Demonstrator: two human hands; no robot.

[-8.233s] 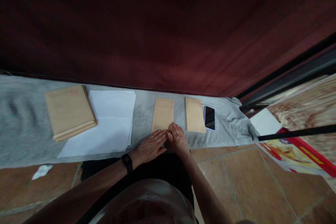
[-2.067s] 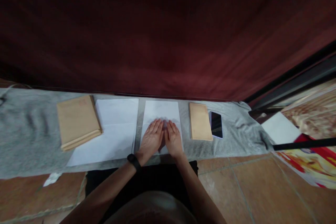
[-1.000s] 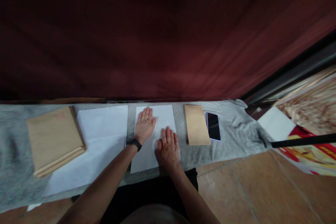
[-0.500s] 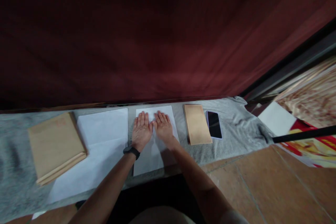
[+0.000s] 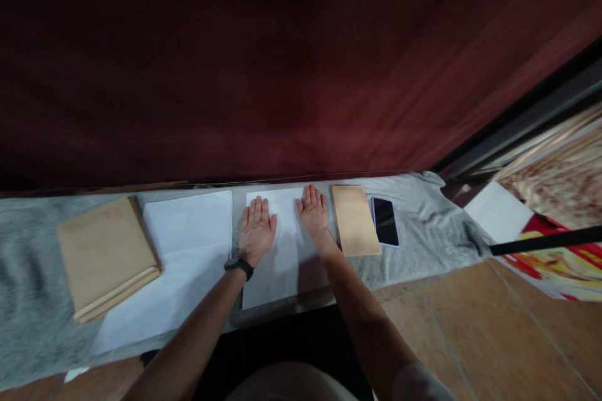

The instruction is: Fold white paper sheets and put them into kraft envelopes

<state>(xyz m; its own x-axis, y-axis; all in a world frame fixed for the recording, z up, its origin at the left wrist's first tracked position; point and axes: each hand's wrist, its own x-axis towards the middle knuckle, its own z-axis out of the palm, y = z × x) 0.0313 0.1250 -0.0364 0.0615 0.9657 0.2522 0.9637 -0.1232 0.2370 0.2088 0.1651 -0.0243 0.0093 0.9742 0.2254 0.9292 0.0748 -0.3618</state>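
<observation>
In the head view a white sheet of paper (image 5: 277, 276) lies flat in front of me on a grey cloth (image 5: 418, 225). My left hand (image 5: 256, 229) rests palm down on its left part, fingers stretched out, with a dark band on the wrist. Flat near the paper's upper right edge is my right hand (image 5: 313, 212), its thumb a little apart from the fingers. Neither hand grips anything. Close to the right hand lies a small stack of brown envelopes (image 5: 357, 222).
Left of my hands are more white sheets (image 5: 188, 250), partly covered by larger brown envelopes (image 5: 108, 250). A phone (image 5: 385, 221) lies beside the small envelopes. A dark red panel (image 5: 282, 75) rises behind the cloth. At far right stands a red and yellow printed box (image 5: 559, 263).
My right hand has slid to the right across the paper, away from my left hand. The left hand stays nearly in place. The whole view has shifted slightly.
</observation>
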